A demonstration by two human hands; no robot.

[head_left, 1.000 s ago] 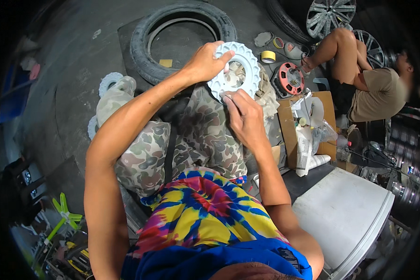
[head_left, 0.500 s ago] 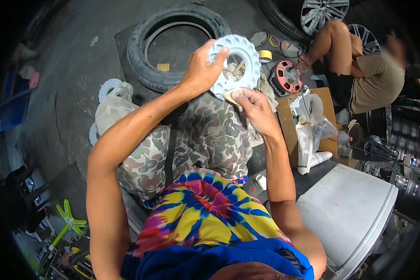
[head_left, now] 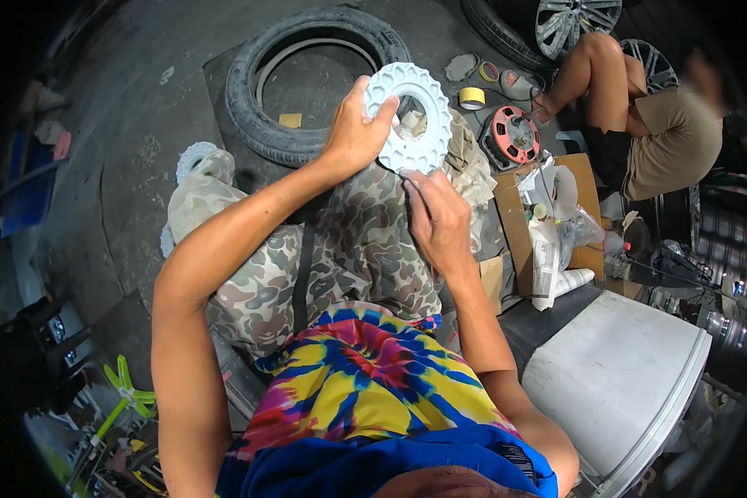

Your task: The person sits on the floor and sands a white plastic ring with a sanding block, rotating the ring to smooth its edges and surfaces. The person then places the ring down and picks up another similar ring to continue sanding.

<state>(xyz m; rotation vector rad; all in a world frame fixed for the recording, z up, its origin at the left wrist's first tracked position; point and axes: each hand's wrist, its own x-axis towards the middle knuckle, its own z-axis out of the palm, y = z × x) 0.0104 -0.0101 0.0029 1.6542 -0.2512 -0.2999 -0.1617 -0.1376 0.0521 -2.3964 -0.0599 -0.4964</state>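
Observation:
My left hand (head_left: pixel 359 129) grips a pale blue ring (head_left: pixel 440 124) by its left side, thumb over the face. The ring has a scalloped outer edge, small hollows around its face and a large round hole. Held above my lap, it is tilted toward me. At the ring's lower edge is my right hand (head_left: pixel 441 217), its fingers curled and pressed together. The tan folded piece, which looks like sandpaper, is hidden behind those fingers now. Camouflage cloth (head_left: pixel 373 241) covers my legs beneath both hands.
A tyre (head_left: pixel 249 108) lies on the floor ahead, with a tan square (head_left: pixel 290 120) inside it. To the right are yellow tape (head_left: pixel 471 99), a red reel (head_left: pixel 515 137), a cardboard box (head_left: pixel 589 187) of rubbish and a white surface (head_left: pixel 614 357). Another person (head_left: pixel 668 141) sits at far right.
The ring has turned and shifted slightly left in my left hand. My right hand has rolled over and moved lower, so its back shows and the tan piece is no longer visible.

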